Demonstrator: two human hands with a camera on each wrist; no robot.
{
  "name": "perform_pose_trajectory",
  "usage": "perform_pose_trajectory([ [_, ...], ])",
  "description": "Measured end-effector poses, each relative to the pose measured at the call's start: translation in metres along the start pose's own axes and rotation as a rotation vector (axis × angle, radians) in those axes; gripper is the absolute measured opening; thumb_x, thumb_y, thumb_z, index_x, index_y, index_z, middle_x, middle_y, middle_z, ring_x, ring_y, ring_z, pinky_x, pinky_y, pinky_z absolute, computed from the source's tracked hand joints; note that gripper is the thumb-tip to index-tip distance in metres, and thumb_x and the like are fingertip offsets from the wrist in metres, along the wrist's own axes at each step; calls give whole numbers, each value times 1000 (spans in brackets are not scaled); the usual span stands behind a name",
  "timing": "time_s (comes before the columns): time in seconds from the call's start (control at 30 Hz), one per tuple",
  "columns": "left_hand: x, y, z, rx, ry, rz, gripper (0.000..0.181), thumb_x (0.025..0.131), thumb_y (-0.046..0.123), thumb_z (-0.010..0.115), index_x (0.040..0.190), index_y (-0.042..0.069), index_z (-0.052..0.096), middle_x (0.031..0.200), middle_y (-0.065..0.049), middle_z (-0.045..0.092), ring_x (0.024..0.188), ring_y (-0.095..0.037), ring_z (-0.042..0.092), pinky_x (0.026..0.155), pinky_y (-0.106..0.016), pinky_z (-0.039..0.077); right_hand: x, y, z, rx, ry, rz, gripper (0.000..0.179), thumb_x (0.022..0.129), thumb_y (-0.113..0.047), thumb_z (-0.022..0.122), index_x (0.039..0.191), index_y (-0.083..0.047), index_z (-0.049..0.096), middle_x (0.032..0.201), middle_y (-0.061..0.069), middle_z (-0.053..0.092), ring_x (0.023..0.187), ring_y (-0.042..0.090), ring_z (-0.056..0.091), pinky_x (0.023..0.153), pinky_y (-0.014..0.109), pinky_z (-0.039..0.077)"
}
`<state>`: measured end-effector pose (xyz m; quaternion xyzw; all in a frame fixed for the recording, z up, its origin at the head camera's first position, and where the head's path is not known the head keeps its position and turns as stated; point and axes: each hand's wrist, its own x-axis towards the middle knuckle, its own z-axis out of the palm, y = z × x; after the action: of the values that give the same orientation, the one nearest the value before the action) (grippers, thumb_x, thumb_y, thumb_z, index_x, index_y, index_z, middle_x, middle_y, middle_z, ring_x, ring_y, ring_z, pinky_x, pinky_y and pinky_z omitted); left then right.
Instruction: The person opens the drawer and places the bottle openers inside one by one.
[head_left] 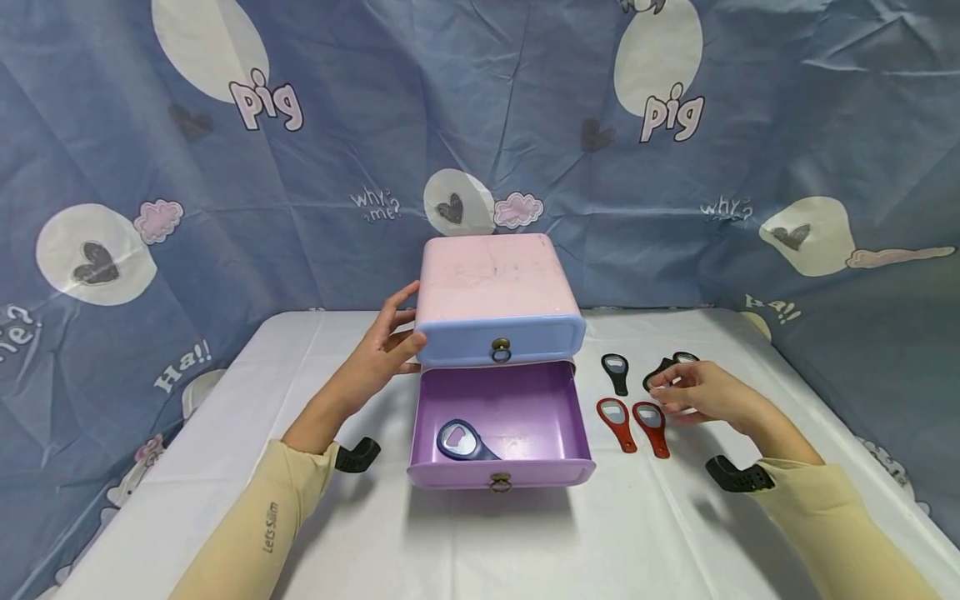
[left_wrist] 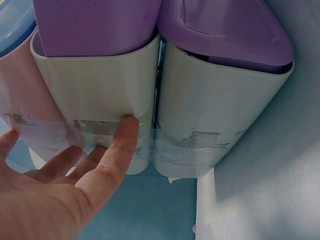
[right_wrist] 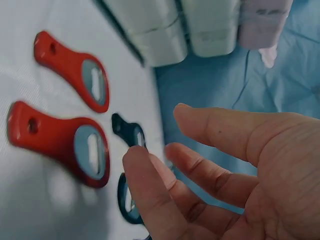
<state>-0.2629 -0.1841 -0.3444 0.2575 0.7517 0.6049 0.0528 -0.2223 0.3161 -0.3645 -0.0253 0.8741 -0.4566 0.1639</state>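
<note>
– beside the left wall of the drawer cabinet (head_left: 491,275), what is the left hand (head_left: 381,346) doing?

– resting its spread fingers against that wall, the thumb by the front edge. it grasps nothing.

– and the cabinet itself?

– it's a stack: a pink shell on top with a blue drawer (head_left: 540,340) pushed in, then a purple drawer (head_left: 517,400) pulled out toward the person. the left wrist view shows one more tier underneath, with a bottom drawer (left_wrist: 235,30), purple as well.

– anything inside the pulled-out one?

– one blue bottle opener (head_left: 463,451), lying at the left of its front, handle pointing right.

– further right, on the white cloth (head_left: 360,542)?

– a black opener (head_left: 618,380), and nearer the person two red openers (head_left: 620,428) side by side, handles toward the person.

– then the right hand (head_left: 705,392)?

– fingers loosely bent, gripping nothing. it hovers by a dark opener (head_left: 666,364) that it partly covers; i can't tell whether a fingertip touches it. another dark one (head_left: 686,357) lies just beyond the hand.
</note>
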Motion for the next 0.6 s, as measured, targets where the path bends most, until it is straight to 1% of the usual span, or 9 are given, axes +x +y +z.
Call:
perform_pose_trajectory([
  [0.1,0,0,0,4,1,0,79,109,47,60,171,44,12,173,-19,24,156,-45,39,109,-69,51,2,7,0,-5,3,18,49,105,-24,71,139,10,59,107,7,71,90,12,72,79,31,65],
  [0.23,0,0,0,4,2,-3,79,109,48,61,171,45,13,172,-19,25,156,-44,39,109,-69,50,4,12,2,-12,13,47,47,104,-24,73,134,9,62,102,4,72,87,10,73,75,28,64],
  [0.4,0,0,0,5,-1,-1,80,109,49,61,171,44,12,172,-19,24,156,-44,38,109,-68,51,5,17,4,-7,5,91,44,102,-23,75,131,8,63,99,1,74,84,8,72,74,28,63],
  [0.6,0,-1,0,7,3,-5,79,109,48,61,171,46,12,172,-20,25,156,-44,38,108,-67,52,8,24,5,-23,5,103,43,102,-20,74,131,11,65,94,-1,71,81,7,69,72,27,63],
])
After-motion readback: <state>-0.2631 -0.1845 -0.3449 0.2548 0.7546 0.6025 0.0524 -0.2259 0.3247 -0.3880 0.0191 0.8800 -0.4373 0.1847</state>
